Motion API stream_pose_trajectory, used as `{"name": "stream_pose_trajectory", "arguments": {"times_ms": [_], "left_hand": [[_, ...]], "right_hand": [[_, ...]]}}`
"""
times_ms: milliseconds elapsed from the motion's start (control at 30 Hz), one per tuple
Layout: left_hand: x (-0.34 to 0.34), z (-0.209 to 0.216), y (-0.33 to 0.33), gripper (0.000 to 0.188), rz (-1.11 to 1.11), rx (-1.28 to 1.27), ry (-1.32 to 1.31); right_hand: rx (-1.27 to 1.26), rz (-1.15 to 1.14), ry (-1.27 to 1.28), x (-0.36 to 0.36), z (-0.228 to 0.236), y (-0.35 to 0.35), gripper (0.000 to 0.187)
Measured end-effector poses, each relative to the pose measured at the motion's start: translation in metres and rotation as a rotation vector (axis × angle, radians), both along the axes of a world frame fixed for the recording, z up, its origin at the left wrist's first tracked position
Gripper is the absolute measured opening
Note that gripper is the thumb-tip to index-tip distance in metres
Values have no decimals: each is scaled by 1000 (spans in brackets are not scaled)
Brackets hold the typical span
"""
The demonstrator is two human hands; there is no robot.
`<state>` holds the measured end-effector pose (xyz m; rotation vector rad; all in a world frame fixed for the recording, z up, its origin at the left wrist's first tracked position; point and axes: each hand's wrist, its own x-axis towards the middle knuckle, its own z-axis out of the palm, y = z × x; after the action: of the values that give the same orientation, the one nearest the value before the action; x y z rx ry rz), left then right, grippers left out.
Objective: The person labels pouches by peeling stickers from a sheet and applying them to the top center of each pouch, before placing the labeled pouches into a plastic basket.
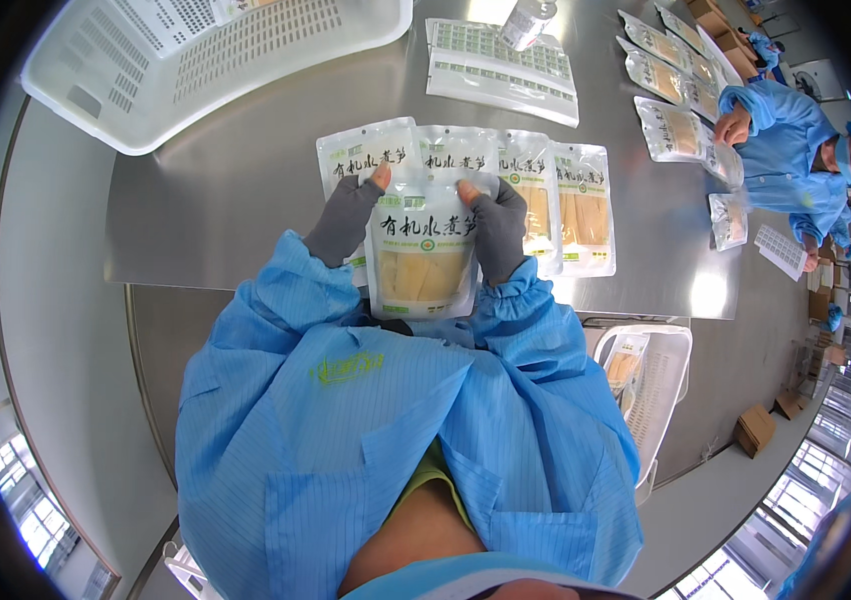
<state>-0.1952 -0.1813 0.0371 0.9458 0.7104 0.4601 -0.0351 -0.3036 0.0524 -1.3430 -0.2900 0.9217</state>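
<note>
Between my two hands, upright in front of my chest, is a white food pouch (424, 250) with a clear window showing pale yellow pieces. My left hand (348, 215), in a grey fingerless glove, pinches its upper left corner. The upper right corner is gripped by my right hand (499, 222), gloved alike. Behind it several matching pouches lie in an overlapping row on the metal table: one at the left (371, 140), one in the middle (456, 148), and two at the right, the outermost (583, 212) fully visible. The held pouch hides parts of them.
A white perforated basket (216, 75) stands at the far left. Label sheets (501, 75) lie ahead with a bottle (529, 22) on them. Another basket (661, 390) holding pouches sits low at my right. A co-worker in blue (791, 150) handles more pouches (671, 130) across the table's right side.
</note>
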Motion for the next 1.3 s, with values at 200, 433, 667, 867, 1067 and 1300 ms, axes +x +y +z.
{"name": "stream_pose_trajectory", "arguments": {"times_ms": [200, 433, 667, 867, 1067, 1300], "left_hand": [[0, -26, 17, 45, -98, 72, 72], [-2, -80, 32, 42, -184, 275, 49], [4, -23, 13, 35, -155, -159, -113], [7, -24, 2, 42, -44, -204, -103], [9, -22, -2, 40, -33, -205, -78], [11, -27, -5, 38, 16, -280, -153]], "right_hand": [[4, -75, -23, -1, -4, 5, 24], [-2, -64, -12, 4, -9, 8, 24], [-12, -63, 19, 7, -13, 9, 26], [-14, -72, 25, 7, -16, 11, 29], [-15, -113, 33, 11, -29, 11, 30], [-36, -108, 62, 12, -31, 13, 29]]}}
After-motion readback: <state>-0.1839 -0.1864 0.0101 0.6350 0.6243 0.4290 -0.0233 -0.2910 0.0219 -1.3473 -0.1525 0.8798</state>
